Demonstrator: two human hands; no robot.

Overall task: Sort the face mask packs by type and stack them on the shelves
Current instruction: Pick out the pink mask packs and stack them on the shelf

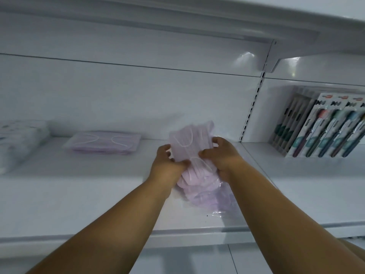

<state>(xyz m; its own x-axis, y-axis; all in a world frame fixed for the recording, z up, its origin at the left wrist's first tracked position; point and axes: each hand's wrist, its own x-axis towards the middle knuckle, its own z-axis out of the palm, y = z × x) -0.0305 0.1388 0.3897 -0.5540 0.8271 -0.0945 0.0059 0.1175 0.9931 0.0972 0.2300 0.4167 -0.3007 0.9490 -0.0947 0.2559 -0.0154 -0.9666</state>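
Observation:
Both my hands hold a clear plastic pack of pale purple face masks [192, 147] just above the white shelf [79, 194]. My left hand [167, 165] grips its left side and my right hand [221, 155] grips its right side, fingers curled round the pack. The pack is tilted, its far end raised, its near end touching the shelf. A second flat pack of purple masks [102, 144] lies on the shelf to the left. At the far left sits a white patterned pack [17, 139].
Toothbrush packs [324, 127] stand in a row on the neighbouring shelf to the right, past the slotted upright [250, 109]. Another shelf [177, 22] hangs overhead. The shelf's front edge [138, 235] runs under my forearms.

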